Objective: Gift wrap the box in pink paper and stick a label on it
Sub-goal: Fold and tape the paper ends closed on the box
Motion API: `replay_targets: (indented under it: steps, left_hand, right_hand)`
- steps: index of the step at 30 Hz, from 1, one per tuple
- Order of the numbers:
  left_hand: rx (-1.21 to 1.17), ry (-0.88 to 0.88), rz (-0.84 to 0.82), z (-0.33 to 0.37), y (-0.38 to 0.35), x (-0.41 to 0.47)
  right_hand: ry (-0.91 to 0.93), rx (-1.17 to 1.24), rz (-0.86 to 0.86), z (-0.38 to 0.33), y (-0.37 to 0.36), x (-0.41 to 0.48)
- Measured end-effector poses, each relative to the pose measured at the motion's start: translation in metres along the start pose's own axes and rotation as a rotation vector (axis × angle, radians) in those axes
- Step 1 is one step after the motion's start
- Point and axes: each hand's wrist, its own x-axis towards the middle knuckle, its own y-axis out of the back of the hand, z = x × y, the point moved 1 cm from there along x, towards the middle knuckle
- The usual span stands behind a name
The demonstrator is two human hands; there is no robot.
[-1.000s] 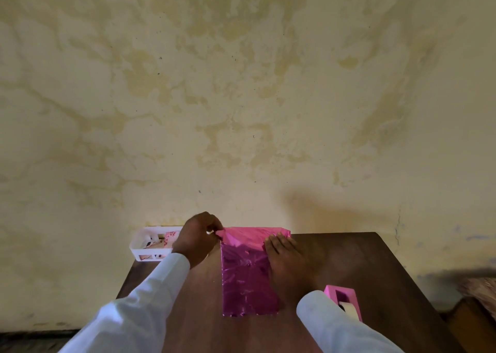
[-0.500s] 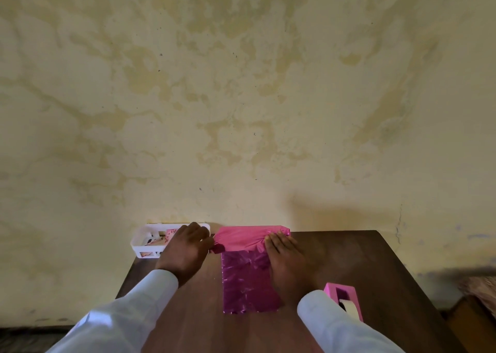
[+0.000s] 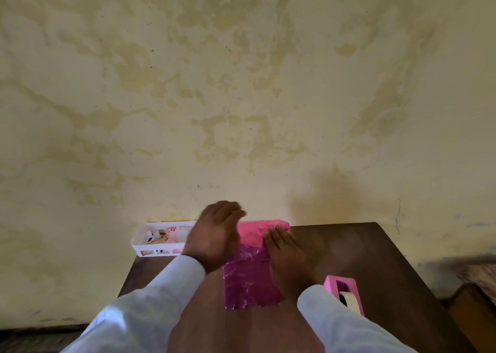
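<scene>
One white plastic basket (image 3: 150, 248) sits to the left of the box, at the far edge of the one brown table (image 3: 362, 250). It holds a few small things, one with pink flowers on it (image 3: 171, 232), and any words on them are too small to read. Next come two hands in white sleeves. The left hand (image 3: 214, 237) is up in the air over the box's far left corner. It looks blurry, its fingers are stretched out, and it holds nothing. The one box in shiny pink paper (image 3: 249, 280) lies in the middle of the table. The right hand (image 3: 288, 258) lies flat on the box's right side, its fingers straight and pressing on the paper. One pink tape holder (image 3: 345, 289) stands just to the right of the box.
</scene>
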Motion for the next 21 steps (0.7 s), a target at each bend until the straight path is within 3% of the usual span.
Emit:
replay_targets:
  steps: [4, 10, 13, 15, 17, 19, 21]
  left_hand:
    - [-0.001, 0.121, -0.481, 0.027, -0.031, 0.008]
    - [0.110, 0.099, -0.432, 0.019, -0.053, -0.002]
    - [0.080, 0.154, -0.458, 0.019, -0.051, 0.000]
    - [0.083, 0.157, -0.417, 0.019, -0.050, 0.000]
    - [0.099, 0.140, -0.424, 0.022, -0.050, 0.001]
    - [0.099, 0.125, -0.426, 0.023, -0.050, 0.002]
    - [0.094, 0.127, -0.422, 0.024, -0.050, 0.003]
  right_hand:
    - [0.017, 0.024, 0.030, 0.001, 0.002, 0.000]
    - [0.094, 0.038, 0.075, 0.005, 0.011, 0.001]
    - [0.101, 0.086, 0.188, 0.008, 0.021, 0.002]
    - [-0.050, 0.160, 0.261, 0.013, 0.031, 0.004]
    - [-0.340, 0.372, 0.270, 0.018, 0.038, 0.005]
    - [-0.612, 0.658, 0.178, 0.024, 0.038, 0.006]
    - [-0.753, 0.859, 0.082, 0.027, 0.040, 0.010]
